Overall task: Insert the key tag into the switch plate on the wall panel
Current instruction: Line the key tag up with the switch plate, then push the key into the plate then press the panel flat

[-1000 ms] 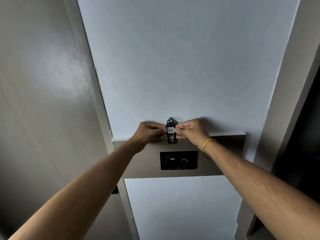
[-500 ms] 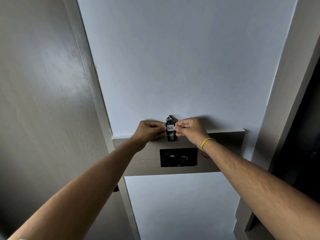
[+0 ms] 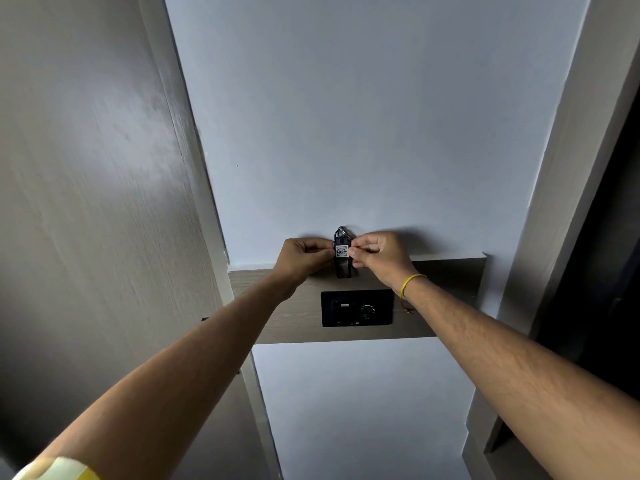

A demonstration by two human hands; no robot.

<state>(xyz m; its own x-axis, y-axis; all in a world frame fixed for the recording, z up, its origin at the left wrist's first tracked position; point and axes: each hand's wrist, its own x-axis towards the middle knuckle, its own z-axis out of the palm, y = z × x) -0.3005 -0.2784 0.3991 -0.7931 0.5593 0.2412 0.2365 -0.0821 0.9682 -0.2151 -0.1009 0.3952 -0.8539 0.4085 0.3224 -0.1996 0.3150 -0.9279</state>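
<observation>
A black key tag (image 3: 342, 263) with a white label reading 407 and a metal ring on top hangs upright in front of the wall. My left hand (image 3: 300, 259) pinches its left edge and my right hand (image 3: 379, 258) pinches its right edge. The tag's lower end sits over the top of the wooden wall panel (image 3: 446, 299). Below it, apart from the tag, is the black switch plate (image 3: 357, 308) with a small slot on the left and a round dial on the right.
A grey wooden door or cabinet side (image 3: 97, 202) fills the left. A pale frame (image 3: 568, 168) and a dark opening (image 3: 609, 271) stand at the right. White wall (image 3: 363, 116) lies above and below the panel.
Both hands and the tag have stayed together; the view has shifted slightly, and the tag sits a touch higher relative to the switch plate.
</observation>
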